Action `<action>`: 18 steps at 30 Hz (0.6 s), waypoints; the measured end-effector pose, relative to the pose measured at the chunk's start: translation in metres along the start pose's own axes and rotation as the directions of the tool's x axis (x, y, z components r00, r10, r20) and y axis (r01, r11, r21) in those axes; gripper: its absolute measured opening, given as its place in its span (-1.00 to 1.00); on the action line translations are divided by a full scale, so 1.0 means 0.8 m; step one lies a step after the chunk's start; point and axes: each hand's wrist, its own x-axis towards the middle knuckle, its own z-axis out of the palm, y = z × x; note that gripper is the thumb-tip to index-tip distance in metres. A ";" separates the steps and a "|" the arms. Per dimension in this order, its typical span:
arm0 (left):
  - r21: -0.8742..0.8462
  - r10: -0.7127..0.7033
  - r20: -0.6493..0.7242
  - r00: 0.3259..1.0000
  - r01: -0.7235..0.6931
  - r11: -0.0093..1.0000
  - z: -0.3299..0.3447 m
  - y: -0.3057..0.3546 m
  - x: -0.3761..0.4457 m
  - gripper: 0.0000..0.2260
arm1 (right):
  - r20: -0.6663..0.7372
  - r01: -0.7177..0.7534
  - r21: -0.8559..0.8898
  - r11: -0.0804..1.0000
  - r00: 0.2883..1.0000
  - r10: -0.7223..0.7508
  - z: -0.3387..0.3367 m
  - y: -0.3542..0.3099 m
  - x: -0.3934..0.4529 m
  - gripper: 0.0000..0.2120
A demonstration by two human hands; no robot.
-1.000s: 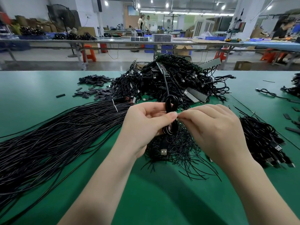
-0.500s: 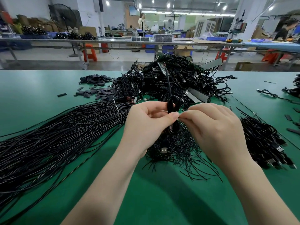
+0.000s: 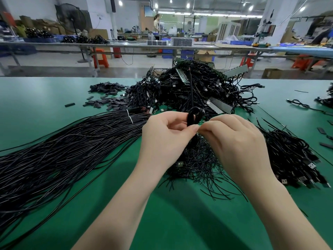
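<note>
Pinching slick black looped cable point(image 3: 190, 117)

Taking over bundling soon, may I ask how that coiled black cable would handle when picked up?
Probably floppy: the coiled cable bends into tight loops. Likely to spring open, since the left hand and the right hand both pinch it.

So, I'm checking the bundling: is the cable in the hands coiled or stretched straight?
Coiled. The black cable shows a tight loop above the left hand and right hand, which pinch it where their fingertips meet.
</note>
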 end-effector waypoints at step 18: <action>-0.503 -0.205 0.424 0.882 0.417 0.757 -0.015 0.012 0.007 -0.85 | 0.255 -0.457 0.778 0.432 0.857 0.448 -0.004 -0.009 0.006 -0.82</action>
